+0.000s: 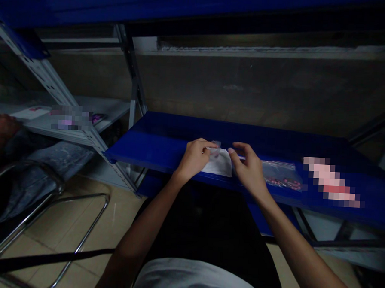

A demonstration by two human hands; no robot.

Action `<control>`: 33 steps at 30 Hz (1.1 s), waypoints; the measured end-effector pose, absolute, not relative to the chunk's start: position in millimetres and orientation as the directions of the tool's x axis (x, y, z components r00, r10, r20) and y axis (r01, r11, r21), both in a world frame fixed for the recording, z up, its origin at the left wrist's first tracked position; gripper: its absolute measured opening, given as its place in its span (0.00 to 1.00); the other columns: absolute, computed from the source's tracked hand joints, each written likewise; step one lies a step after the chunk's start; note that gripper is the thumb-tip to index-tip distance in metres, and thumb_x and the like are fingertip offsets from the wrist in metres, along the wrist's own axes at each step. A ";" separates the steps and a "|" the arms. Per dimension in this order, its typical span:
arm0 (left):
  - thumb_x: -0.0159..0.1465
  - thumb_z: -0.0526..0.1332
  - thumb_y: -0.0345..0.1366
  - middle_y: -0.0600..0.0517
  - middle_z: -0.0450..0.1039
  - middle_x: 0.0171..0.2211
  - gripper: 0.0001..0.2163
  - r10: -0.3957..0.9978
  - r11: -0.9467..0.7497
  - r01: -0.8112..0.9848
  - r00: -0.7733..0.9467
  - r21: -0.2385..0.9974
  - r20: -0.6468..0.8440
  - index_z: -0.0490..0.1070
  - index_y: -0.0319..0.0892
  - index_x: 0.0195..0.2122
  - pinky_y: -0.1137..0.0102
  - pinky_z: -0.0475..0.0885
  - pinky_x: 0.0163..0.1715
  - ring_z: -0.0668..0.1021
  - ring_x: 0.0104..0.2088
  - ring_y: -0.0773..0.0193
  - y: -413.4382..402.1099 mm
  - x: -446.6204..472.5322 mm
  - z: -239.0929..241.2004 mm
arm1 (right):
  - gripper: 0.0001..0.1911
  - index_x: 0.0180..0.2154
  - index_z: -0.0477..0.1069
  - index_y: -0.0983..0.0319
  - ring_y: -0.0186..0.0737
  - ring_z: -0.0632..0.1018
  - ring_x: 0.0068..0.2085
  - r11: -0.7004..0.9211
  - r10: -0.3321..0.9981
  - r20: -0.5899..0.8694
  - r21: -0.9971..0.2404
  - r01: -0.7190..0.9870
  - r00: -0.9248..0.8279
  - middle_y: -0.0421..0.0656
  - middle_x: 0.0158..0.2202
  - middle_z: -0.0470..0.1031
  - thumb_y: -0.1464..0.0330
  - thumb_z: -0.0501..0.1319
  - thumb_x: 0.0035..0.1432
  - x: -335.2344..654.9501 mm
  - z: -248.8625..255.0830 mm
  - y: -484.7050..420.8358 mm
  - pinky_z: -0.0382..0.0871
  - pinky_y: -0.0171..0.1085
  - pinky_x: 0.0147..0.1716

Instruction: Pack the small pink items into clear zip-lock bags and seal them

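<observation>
My left hand (194,158) is closed in a pinch on the top edge of a small clear plastic bag (215,150) at the front of a blue shelf (160,138). My right hand (249,166) is curled just to the right of it, thumb and fingers pinching toward the same bag. Under and between the hands lies a white sheet (220,164). To the right of my right hand a clear bag with small pink pieces (283,176) rests flat on the shelf.
A pinkish-white object (331,181) lies further right on the shelf. A grey metal rack (84,121) with small items stands at left. A metal-framed chair (47,213) with a person's leg on it is at the left edge. Tiled floor below.
</observation>
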State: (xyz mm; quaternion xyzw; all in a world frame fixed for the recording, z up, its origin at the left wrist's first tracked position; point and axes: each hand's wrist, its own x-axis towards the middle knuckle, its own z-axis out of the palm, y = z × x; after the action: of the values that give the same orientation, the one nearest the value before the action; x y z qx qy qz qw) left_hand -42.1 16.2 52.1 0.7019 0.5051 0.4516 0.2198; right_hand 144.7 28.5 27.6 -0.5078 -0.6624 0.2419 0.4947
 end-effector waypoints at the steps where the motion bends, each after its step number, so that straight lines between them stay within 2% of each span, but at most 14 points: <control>1: 0.63 0.57 0.21 0.48 0.81 0.47 0.17 0.922 -0.374 0.431 0.078 0.821 0.379 0.83 0.42 0.45 0.67 0.79 0.47 0.82 0.40 0.64 18.0 -44.3 51.7 | 0.20 0.50 0.72 0.59 0.53 0.80 0.50 0.279 0.955 0.298 -0.905 0.322 0.009 0.52 0.53 0.77 0.56 0.66 0.59 147.6 24.5 33.6 0.77 0.47 0.43; 2: 0.63 0.57 0.22 0.47 0.81 0.48 0.17 0.935 -0.352 0.340 0.092 0.872 0.342 0.82 0.41 0.46 0.67 0.80 0.44 0.83 0.39 0.64 19.9 -46.2 51.1 | 0.23 0.52 0.72 0.58 0.52 0.80 0.50 0.182 0.983 0.180 -0.964 0.193 -0.024 0.51 0.53 0.77 0.57 0.68 0.57 150.3 21.7 37.7 0.78 0.48 0.45; 4: 0.62 0.58 0.22 0.46 0.81 0.50 0.16 0.946 -0.313 0.186 0.143 0.931 0.290 0.81 0.39 0.47 0.67 0.80 0.42 0.83 0.41 0.63 23.5 -49.4 49.6 | 0.25 0.51 0.72 0.56 0.49 0.82 0.48 -0.010 0.987 -0.001 -0.998 -0.056 -0.164 0.47 0.50 0.79 0.60 0.73 0.52 154.1 17.9 42.6 0.79 0.47 0.48; 7: 0.59 0.60 0.20 0.46 0.82 0.48 0.17 0.934 -0.330 0.140 0.190 0.934 0.302 0.82 0.38 0.45 0.65 0.78 0.50 0.83 0.47 0.60 27.4 -53.1 46.6 | 0.23 0.44 0.76 0.58 0.45 0.84 0.43 -0.180 0.944 -0.105 -0.959 -0.220 -0.313 0.45 0.43 0.82 0.65 0.77 0.45 156.0 16.3 43.1 0.80 0.45 0.50; 9: 0.57 0.62 0.20 0.45 0.83 0.47 0.16 0.930 -0.343 0.152 0.193 0.927 0.312 0.82 0.37 0.44 0.64 0.77 0.52 0.82 0.49 0.59 29.0 -55.0 44.1 | 0.21 0.39 0.78 0.59 0.42 0.84 0.38 -0.199 0.941 -0.121 -0.953 -0.229 -0.315 0.43 0.38 0.82 0.66 0.80 0.42 156.0 15.6 42.2 0.81 0.41 0.48; 12: 0.57 0.65 0.23 0.44 0.83 0.47 0.15 0.942 -0.310 0.135 0.180 0.941 0.284 0.82 0.36 0.45 0.64 0.78 0.50 0.82 0.47 0.58 31.5 -56.0 38.4 | 0.20 0.32 0.78 0.60 0.38 0.83 0.34 -0.156 0.965 -0.099 -0.961 -0.229 -0.241 0.41 0.32 0.81 0.64 0.82 0.37 154.9 12.1 43.2 0.82 0.37 0.45; 18: 0.57 0.66 0.23 0.43 0.82 0.46 0.14 0.971 -0.192 0.024 0.152 0.981 0.186 0.81 0.35 0.45 0.67 0.80 0.42 0.83 0.41 0.61 44.1 -59.2 23.5 | 0.22 0.28 0.77 0.61 0.39 0.82 0.33 -0.026 0.989 -0.006 -0.991 -0.133 -0.151 0.42 0.30 0.80 0.59 0.82 0.33 150.8 10.9 67.9 0.82 0.38 0.42; 20: 0.60 0.65 0.25 0.43 0.81 0.48 0.14 0.981 -0.191 0.014 0.044 0.982 0.190 0.79 0.37 0.47 0.69 0.80 0.39 0.83 0.37 0.64 50.2 -67.2 20.7 | 0.21 0.28 0.77 0.61 0.41 0.82 0.32 0.054 0.986 0.059 -0.998 -0.034 -0.158 0.43 0.29 0.80 0.59 0.81 0.36 151.9 18.2 84.9 0.82 0.40 0.40; 22: 0.64 0.63 0.30 0.44 0.80 0.50 0.14 0.960 -0.231 0.080 -0.144 0.970 0.241 0.78 0.40 0.51 0.72 0.78 0.33 0.82 0.31 0.68 56.8 -79.5 19.0 | 0.17 0.29 0.76 0.62 0.42 0.82 0.31 0.164 0.970 0.140 -0.980 0.112 -0.197 0.44 0.29 0.80 0.61 0.78 0.42 153.2 29.9 103.0 0.82 0.42 0.37; 24: 0.67 0.62 0.34 0.45 0.80 0.50 0.13 0.911 -0.257 0.209 -0.274 0.944 0.308 0.77 0.42 0.52 0.74 0.76 0.30 0.79 0.28 0.70 63.3 -92.8 16.8 | 0.11 0.29 0.75 0.62 0.42 0.82 0.30 0.285 0.940 0.206 -0.911 0.297 -0.271 0.44 0.28 0.79 0.64 0.74 0.50 151.5 44.3 118.2 0.79 0.40 0.33; 27: 0.68 0.62 0.35 0.47 0.82 0.45 0.12 0.912 -0.260 0.341 -0.221 0.903 0.346 0.80 0.42 0.50 0.73 0.76 0.34 0.80 0.33 0.67 71.7 -106.2 8.6 | 0.04 0.31 0.74 0.63 0.40 0.80 0.28 0.536 0.828 0.273 -0.642 0.548 -0.489 0.44 0.26 0.78 0.72 0.64 0.59 138.8 65.9 130.8 0.71 0.36 0.28; 30: 0.67 0.64 0.34 0.47 0.82 0.44 0.11 0.922 -0.295 0.439 -0.102 0.849 0.373 0.81 0.42 0.48 0.71 0.76 0.41 0.81 0.37 0.65 76.9 -107.3 -4.6 | 0.07 0.32 0.76 0.63 0.38 0.76 0.27 0.715 0.698 0.254 -0.308 0.628 -0.670 0.44 0.27 0.77 0.76 0.59 0.60 118.4 81.0 133.6 0.62 0.35 0.27; 31: 0.66 0.65 0.33 0.46 0.82 0.43 0.11 0.923 -0.299 0.476 -0.076 0.827 0.378 0.81 0.41 0.48 0.70 0.75 0.42 0.80 0.37 0.65 77.8 -105.6 -9.1 | 0.08 0.32 0.76 0.64 0.37 0.74 0.26 0.741 0.671 0.233 -0.230 0.631 -0.704 0.45 0.26 0.77 0.76 0.58 0.61 111.9 83.7 133.8 0.60 0.36 0.27; 33: 0.64 0.67 0.31 0.46 0.82 0.42 0.12 0.928 -0.285 0.547 -0.049 0.787 0.369 0.81 0.40 0.49 0.70 0.74 0.42 0.80 0.37 0.64 78.5 -101.2 -16.6 | 0.11 0.33 0.77 0.64 0.36 0.72 0.25 0.768 0.640 0.187 -0.149 0.623 -0.745 0.45 0.26 0.76 0.77 0.57 0.62 101.3 86.0 134.9 0.57 0.37 0.26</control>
State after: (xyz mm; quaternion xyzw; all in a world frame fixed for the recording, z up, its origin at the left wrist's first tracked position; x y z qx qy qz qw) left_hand -101.2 78.5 -16.6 0.6575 0.5607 0.4583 0.2080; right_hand 101.3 134.9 86.0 -0.3382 -0.9333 0.0382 0.1142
